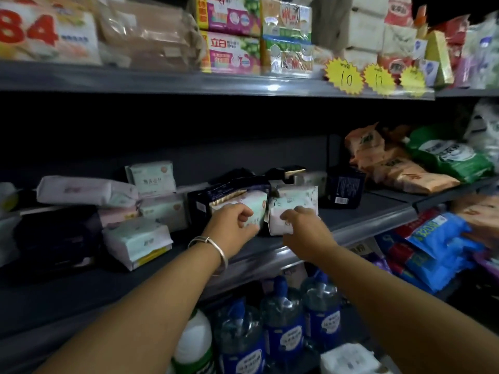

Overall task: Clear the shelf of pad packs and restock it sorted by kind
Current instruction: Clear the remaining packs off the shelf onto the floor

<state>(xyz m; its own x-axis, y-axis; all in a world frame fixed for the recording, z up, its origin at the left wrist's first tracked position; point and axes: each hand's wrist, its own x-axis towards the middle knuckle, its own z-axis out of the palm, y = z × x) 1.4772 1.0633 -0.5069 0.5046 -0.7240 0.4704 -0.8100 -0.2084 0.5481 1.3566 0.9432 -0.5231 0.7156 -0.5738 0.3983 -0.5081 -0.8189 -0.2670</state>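
Blue bottles [282, 322] stand beneath dark shelf [270, 255] of pad packs [137, 238].

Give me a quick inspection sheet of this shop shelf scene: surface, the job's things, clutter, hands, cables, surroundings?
Surface: dark middle shelf, dimly lit.
Job's things: pale pad packs lie jumbled at the left among dark packs; a dark box stands at the right.
Clutter: nothing seen beyond the unsorted packs.
Hands: left hand, bracelet on its wrist, grips a white-and-mint pack; right hand grips a white pack beside it.
Cables: nothing seen.
Surroundings: yellow price tags on the upper shelf edge, blue-labelled bottles below, orange and green bags to the right.
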